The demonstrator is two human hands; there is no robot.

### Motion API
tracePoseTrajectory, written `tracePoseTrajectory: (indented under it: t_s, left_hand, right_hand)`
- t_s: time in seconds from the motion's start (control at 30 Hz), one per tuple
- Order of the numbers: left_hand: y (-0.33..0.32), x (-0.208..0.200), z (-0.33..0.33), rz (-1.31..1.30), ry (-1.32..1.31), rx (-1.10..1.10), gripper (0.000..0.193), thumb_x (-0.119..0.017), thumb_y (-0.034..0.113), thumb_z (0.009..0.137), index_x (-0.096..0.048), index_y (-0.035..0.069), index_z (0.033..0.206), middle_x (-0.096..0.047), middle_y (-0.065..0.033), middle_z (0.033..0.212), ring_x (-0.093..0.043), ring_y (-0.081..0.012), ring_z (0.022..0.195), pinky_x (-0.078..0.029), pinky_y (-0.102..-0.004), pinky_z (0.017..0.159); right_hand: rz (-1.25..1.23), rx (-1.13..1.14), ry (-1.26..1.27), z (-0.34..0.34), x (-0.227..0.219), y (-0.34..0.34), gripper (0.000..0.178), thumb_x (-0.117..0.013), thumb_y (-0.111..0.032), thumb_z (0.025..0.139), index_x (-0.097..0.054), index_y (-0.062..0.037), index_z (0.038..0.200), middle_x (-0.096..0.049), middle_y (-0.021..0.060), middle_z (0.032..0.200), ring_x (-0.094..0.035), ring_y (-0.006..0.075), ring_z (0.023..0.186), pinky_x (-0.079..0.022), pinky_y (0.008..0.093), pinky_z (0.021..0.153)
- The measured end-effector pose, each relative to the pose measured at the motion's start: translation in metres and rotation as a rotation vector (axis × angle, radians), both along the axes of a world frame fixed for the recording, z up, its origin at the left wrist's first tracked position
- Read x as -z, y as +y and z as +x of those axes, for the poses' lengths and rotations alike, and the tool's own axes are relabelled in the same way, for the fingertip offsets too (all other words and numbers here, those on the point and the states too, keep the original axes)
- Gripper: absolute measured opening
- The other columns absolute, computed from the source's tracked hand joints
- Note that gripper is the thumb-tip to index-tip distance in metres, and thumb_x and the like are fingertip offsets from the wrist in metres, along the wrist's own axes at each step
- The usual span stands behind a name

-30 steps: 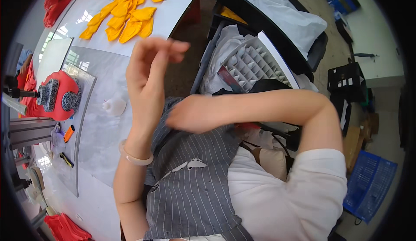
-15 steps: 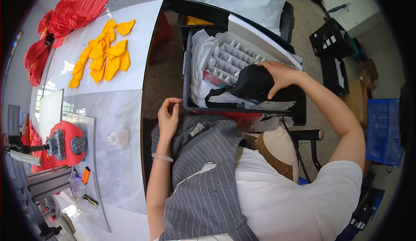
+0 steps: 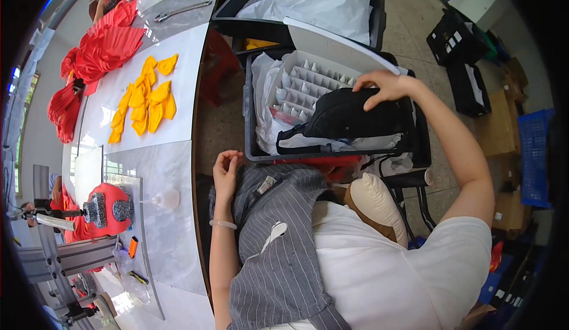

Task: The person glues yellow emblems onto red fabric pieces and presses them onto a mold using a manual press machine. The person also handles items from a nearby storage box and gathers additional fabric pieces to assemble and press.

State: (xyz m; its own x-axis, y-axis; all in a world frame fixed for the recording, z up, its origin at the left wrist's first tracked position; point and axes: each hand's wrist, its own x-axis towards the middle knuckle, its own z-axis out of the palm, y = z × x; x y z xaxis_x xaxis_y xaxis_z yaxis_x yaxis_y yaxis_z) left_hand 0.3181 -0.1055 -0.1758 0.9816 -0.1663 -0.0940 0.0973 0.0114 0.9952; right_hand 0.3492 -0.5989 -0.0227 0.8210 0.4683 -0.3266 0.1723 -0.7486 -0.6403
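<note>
My right hand [image 3: 382,88] grips the upper edge of a black waist bag [image 3: 344,115], thumb on its near face and fingers behind. The bag lies tilted against a white partitioned box [image 3: 284,69], its strap [image 3: 288,133] hanging at the left. Small white bottles [image 3: 285,81] stand in some of the box's cells, and its white lid [image 3: 341,44] is raised. Box and bag are in a dark plastic crate [image 3: 247,113] lined with white plastic. Just left of the crate's near corner, my left hand [image 3: 225,173] is closed in a loose pinch; its fingertips hide whatever they might hold.
On the table at left lie yellow fabric pieces [image 3: 139,101], red fabric [image 3: 109,42], a wrench [image 3: 182,11] and a white squeeze bottle [image 3: 167,199]. A clamping press with a red pad [image 3: 106,209] stands nearby. Another crate [image 3: 379,18] is behind; blue basket [image 3: 536,158] at right.
My right hand has tipped the bag up so its broad face shows, with the fingers closing on its top edge. My left fingers have curled closer together. The whole view has shifted slightly.
</note>
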Motion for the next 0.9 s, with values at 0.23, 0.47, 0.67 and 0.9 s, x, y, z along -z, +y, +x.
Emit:
tracePoseTrajectory:
  t_s: [0.23, 0.47, 0.67, 0.9]
  left_hand:
    - [0.009, -0.005, -0.009, 0.028, -0.007, 0.017, 0.013, -0.053, 0.004, 0.095, -0.057, -0.001, 0.106, -0.066, -0.0091, 0.102, -0.062, -0.0145, 0.093, -0.049, -0.0266, 0.087]
    - [0.014, -0.006, -0.016, 0.038, -0.045, 0.036, 0.014, -0.054, 0.006, 0.095, -0.057, -0.001, 0.107, -0.066, -0.009, 0.102, -0.062, -0.0139, 0.093, -0.049, -0.0266, 0.086]
    - [0.014, -0.008, -0.015, 0.096, -0.057, 0.055, 0.014, -0.053, 0.005, 0.095, -0.057, -0.001, 0.107, -0.066, -0.0084, 0.101, -0.061, -0.0127, 0.092, -0.048, -0.0249, 0.086]
    - [0.011, -0.008, -0.015, 0.144, -0.076, 0.037, 0.012, -0.053, 0.002, 0.093, -0.058, -0.002, 0.104, -0.067, -0.007, 0.097, -0.062, -0.0121, 0.089, -0.049, -0.0244, 0.082]
  right_hand:
    - [-0.125, 0.086, 0.085, -0.004, -0.018, -0.005, 0.025, -0.077, -0.015, 0.077, -0.062, -0.0048, 0.094, -0.066, 0.003, 0.085, -0.06, 0.0127, 0.08, -0.047, 0.0273, 0.069]
    - [-0.191, 0.085, 0.102, -0.003, -0.024, 0.013, 0.015, -0.069, -0.009, 0.082, -0.057, -0.003, 0.09, -0.061, 0.0022, 0.078, -0.057, 0.0116, 0.075, -0.045, 0.0281, 0.068]
    - [-0.311, 0.125, 0.01, 0.0, -0.009, 0.013, 0.015, -0.063, -0.009, 0.086, -0.056, -0.0039, 0.098, -0.062, 0.0072, 0.082, -0.057, 0.0175, 0.078, -0.044, 0.0327, 0.071]
    - [-0.287, 0.139, 0.034, 0.011, 0.004, 0.001, 0.017, -0.061, -0.011, 0.087, -0.056, -0.0036, 0.102, -0.063, 0.0097, 0.084, -0.058, 0.021, 0.08, -0.045, 0.0348, 0.072]
